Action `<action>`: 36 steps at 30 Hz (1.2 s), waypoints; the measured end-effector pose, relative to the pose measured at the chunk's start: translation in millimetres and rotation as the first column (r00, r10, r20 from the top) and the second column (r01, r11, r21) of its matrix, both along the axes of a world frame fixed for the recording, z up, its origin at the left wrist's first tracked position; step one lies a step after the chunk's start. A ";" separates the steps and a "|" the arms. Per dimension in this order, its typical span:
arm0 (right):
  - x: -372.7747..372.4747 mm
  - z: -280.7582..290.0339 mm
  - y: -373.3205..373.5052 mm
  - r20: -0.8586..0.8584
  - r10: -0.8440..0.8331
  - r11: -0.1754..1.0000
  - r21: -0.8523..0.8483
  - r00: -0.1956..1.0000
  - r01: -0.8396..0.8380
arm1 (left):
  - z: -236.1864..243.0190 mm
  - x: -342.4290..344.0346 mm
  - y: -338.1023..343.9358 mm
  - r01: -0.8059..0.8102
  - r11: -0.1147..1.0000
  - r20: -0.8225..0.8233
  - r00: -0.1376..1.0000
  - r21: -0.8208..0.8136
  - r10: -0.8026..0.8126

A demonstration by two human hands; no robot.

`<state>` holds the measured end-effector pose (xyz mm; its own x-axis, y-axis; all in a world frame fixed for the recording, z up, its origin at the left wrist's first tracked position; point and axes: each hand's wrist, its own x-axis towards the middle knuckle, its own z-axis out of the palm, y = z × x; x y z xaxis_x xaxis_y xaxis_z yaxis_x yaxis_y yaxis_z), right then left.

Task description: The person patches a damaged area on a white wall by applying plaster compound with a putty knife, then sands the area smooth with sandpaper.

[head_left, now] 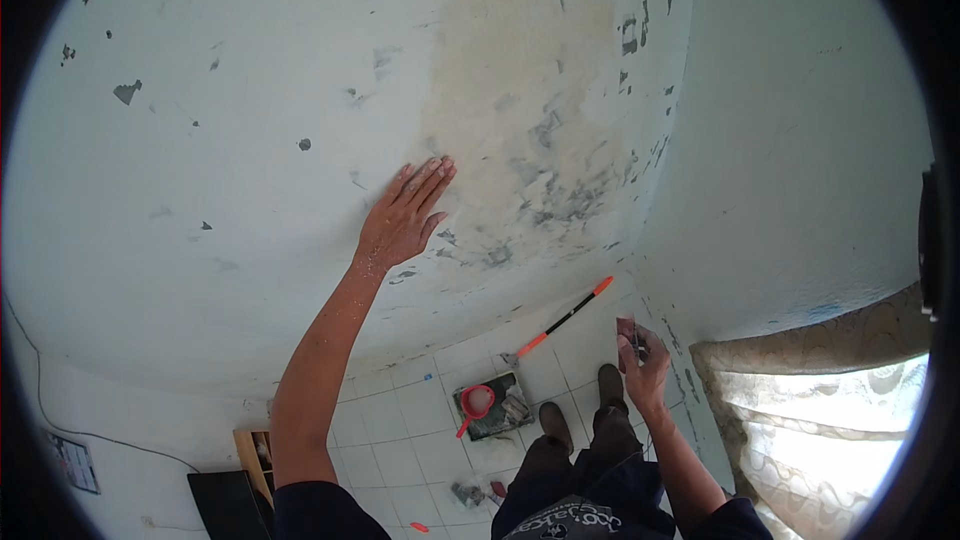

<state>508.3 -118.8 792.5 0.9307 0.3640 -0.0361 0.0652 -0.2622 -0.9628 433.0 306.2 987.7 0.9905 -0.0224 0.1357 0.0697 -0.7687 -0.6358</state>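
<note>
My left hand [402,215] lies flat against the white wall [270,230], fingers stretched out and pale dust on the skin. Its fingertips touch the left edge of a beige filled patch [480,70], which carries grey smears and scuffs. Down at the right, away from the wall patch, my right hand [648,365] is closed with a small reddish-brown piece of sandpaper [626,326] pinched between thumb and fingers. Part of the sandpaper is hidden by the fingers.
A long orange-and-black handled tool [565,320] leans near the wall's foot. On the tiled floor [385,440] sit a dark tray [495,428] and a red dipper [477,401] with pale contents. A patterned curtain [760,380] hangs at right; a wooden shelf [246,455] stands at lower left.
</note>
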 end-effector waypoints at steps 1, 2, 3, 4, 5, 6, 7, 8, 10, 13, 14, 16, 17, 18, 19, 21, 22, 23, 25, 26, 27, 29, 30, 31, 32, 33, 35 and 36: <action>-2.0 -1.7 -1.9 -0.004 -0.003 1.000 -0.001 1.000 0.003 | -0.4 -1.2 0.7 -0.003 1.000 0.005 1.000 0.003 0.003; -4.1 -2.4 -3.7 -0.032 0.001 1.000 -0.029 0.999 -0.002 | -0.4 -2.7 1.5 -0.007 1.000 0.010 1.000 0.006 0.007; -6.8 -3.2 -3.8 -0.060 0.005 0.998 -0.057 0.998 -0.008 | -0.5 -4.6 2.6 -0.006 1.000 0.007 1.000 0.006 0.006; -9.8 -4.5 -2.9 -0.060 0.002 0.998 -0.057 0.998 -0.006 | 0.0 -5.6 3.5 -0.002 1.000 0.012 1.000 0.003 0.002; -13.3 -6.7 -1.4 0.000 -0.008 0.999 -0.034 1.000 0.008 | 0.4 -7.4 4.8 0.000 1.000 0.018 1.000 0.001 0.000; -17.1 -9.2 0.5 0.061 -0.018 1.000 -0.010 0.998 0.019 | -0.4 -10.7 6.0 -0.001 1.000 0.020 1.000 0.002 0.001; -20.8 -14.9 1.8 0.067 -0.017 1.000 -0.010 0.998 0.018 | -2.1 -12.9 5.9 -0.004 1.000 0.030 1.000 -0.009 0.004; -25.8 -20.2 4.3 0.042 -0.057 0.998 0.009 0.997 0.057 | -3.1 -16.6 6.4 -0.009 1.000 0.041 0.999 -0.020 0.009; -31.7 -21.5 12.1 0.022 -0.083 0.996 0.029 0.996 0.082 | -3.4 -30.6 8.5 -0.016 0.999 0.037 0.999 -0.037 0.017; -45.2 -4.6 38.1 0.002 -0.100 0.994 -0.048 0.995 0.100 | 7.6 -45.9 12.1 -0.029 0.998 0.039 0.999 -0.059 0.031; -47.9 -4.9 49.9 0.019 -0.097 0.995 -0.015 0.995 0.097 | 15.3 -51.0 12.5 -0.038 0.997 0.039 0.998 -0.062 0.041; -51.9 -1.5 82.6 0.068 -0.083 0.992 0.099 0.994 0.076 | 39.4 -58.2 14.6 -0.038 0.998 0.150 0.988 -0.055 0.046; -51.0 4.9 106.3 0.098 -0.072 0.982 0.179 0.993 0.054 | 55.1 -62.1 14.7 -0.036 0.998 0.252 0.966 -0.048 0.047; -46.6 13.9 129.4 0.168 -0.041 0.979 0.206 0.985 0.006 | 70.3 -63.5 15.7 -0.038 0.999 0.332 0.942 -0.033 0.047; -38.3 25.0 153.5 0.240 -0.019 0.973 0.227 0.971 -0.037 | 84.0 -60.3 16.7 -0.034 0.999 0.411 0.911 -0.021 0.040; -25.1 69.1 209.9 0.355 -0.099 0.908 0.415 0.929 -0.062 | 114.6 -53.9 17.6 -0.028 1.000 0.456 0.890 -0.003 0.026; -15.7 92.2 235.2 0.442 -0.185 0.892 0.451 0.878 -0.039 | 122.8 -51.0 21.2 -0.025 1.000 0.506 0.862 0.019 0.012; -6.2 115.0 258.6 0.514 -0.268 0.871 0.490 0.815 -0.023 | 126.3 -51.5 28.1 -0.028 0.999 0.500 0.866 0.026 0.011; 13.0 157.4 303.2 0.552 -0.410 0.820 0.571 0.726 0.030 | 129.0 -61.8 47.2 -0.067 0.996 0.484 0.875 0.066 0.027; 26.7 177.9 317.0 0.538 -0.484 0.775 0.630 0.691 0.051 | 127.8 -60.7 49.5 -0.062 0.996 0.480 0.877 0.070 0.021; 38.3 195.7 327.2 0.520 -0.553 0.726 0.684 0.650 0.070 | 125.4 -58.6 50.6 -0.068 0.994 0.479 0.878 0.082 0.021; 51.6 223.9 341.2 0.489 -0.614 0.683 0.722 0.620 0.108 | 123.1 -57.9 51.8 -0.072 0.993 0.474 0.880 0.090 0.021; 50.9 230.3 346.3 0.454 -0.669 0.635 0.760 0.589 0.136 | 124.4 -59.1 52.0 -0.064 0.994 0.475 0.880 0.089 0.014; 47.6 230.0 351.4 0.452 -0.677 0.631 0.763 0.581 0.142 | 125.0 -59.7 52.9 -0.057 0.995 0.478 0.878 0.087 0.009; 42.8 223.4 356.2 0.456 -0.678 0.633 0.761 0.577 0.143 | 123.8 -58.3 53.1 -0.053 0.995 0.481 0.877 0.083 0.007; 32.5 210.7 360.6 0.486 -0.652 0.667 0.732 0.581 0.136 | 122.3 -57.6 52.5 -0.053 0.996 0.482 0.876 0.072 0.012; 7.8 180.2 368.1 0.527 -0.605 0.713 0.692 0.597 0.111 | 121.0 -54.6 53.2 -0.044 0.997 0.491 0.871 0.063 0.008; -9.7 161.5 372.8 0.532 -0.578 0.725 0.683 0.618 0.090 | 122.1 -56.5 53.9 -0.047 0.997 0.483 0.876 0.060 0.013</action>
